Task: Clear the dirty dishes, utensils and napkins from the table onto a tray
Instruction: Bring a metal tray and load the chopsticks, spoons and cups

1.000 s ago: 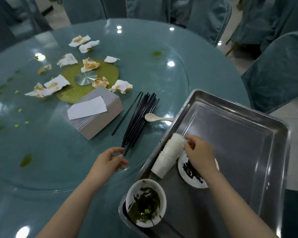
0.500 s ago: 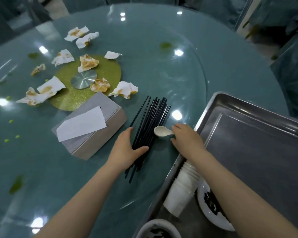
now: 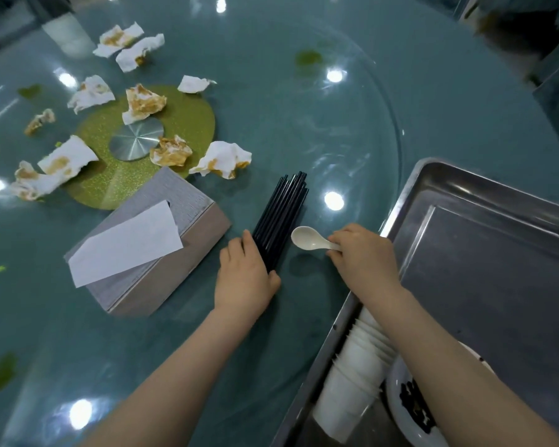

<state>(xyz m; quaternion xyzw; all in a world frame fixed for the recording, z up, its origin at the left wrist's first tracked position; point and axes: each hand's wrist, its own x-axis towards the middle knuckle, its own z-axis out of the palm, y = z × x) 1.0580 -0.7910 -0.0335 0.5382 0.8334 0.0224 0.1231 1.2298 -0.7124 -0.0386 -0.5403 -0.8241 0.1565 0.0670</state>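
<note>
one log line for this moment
left hand: grips chopsticks | right hand: pinches spoon handle | tray: cups, plate | napkins: on table

Bundled black chopsticks (image 3: 283, 217) beside white spoon (image 3: 307, 238)

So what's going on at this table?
A person is clearing up after a meal. The left hand grips a bundle of black chopsticks, and the right hand pinches a white spoon. Stacked cups already lie in the tray; dirty napkins are still on the table.
</note>
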